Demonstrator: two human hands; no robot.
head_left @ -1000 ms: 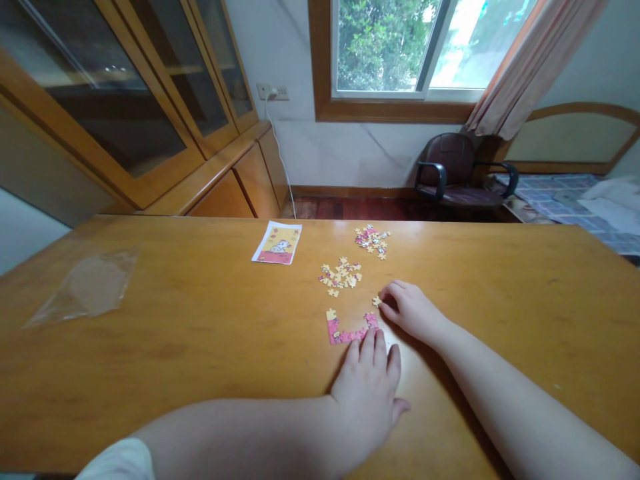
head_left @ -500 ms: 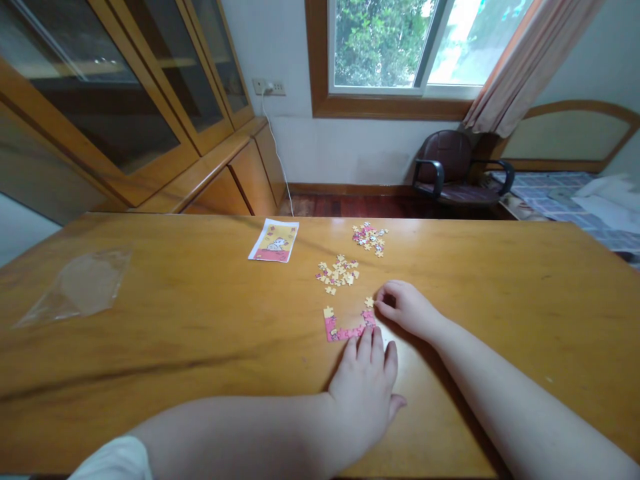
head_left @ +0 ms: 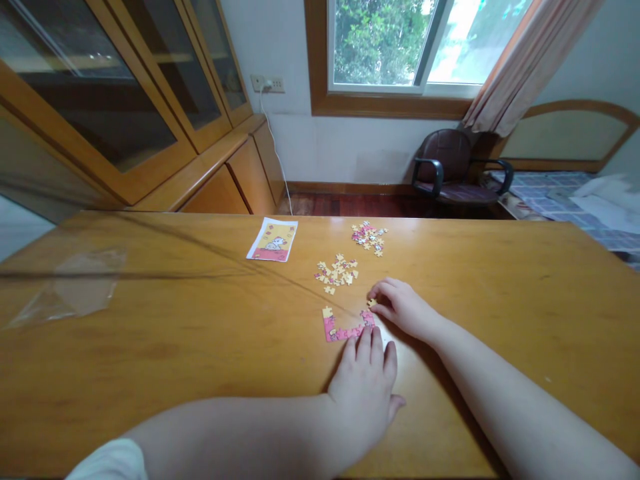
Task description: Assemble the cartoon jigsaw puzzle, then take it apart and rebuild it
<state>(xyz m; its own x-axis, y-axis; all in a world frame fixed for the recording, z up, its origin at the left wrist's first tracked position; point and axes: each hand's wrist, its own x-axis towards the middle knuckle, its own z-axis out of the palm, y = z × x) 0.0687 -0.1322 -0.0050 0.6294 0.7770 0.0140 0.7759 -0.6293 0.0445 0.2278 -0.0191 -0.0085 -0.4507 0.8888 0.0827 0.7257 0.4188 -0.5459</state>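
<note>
Two hands: left hand spread, right hand pinching a yellow jigsaw piece near loose pieces

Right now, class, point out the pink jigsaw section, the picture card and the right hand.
Pink jigsaw section [head_left: 345,333], head view, bottom row.
Picture card [head_left: 273,240], head view, middle.
Right hand [head_left: 403,308], head view, back of hand.

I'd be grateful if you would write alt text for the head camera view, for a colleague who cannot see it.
A person's right hand pinches a small yellow jigsaw piece beside a partly built pink puzzle edge on a wooden table, with the left hand flat on the table just below it. Two piles of loose pieces and a picture card lie farther off.
</note>
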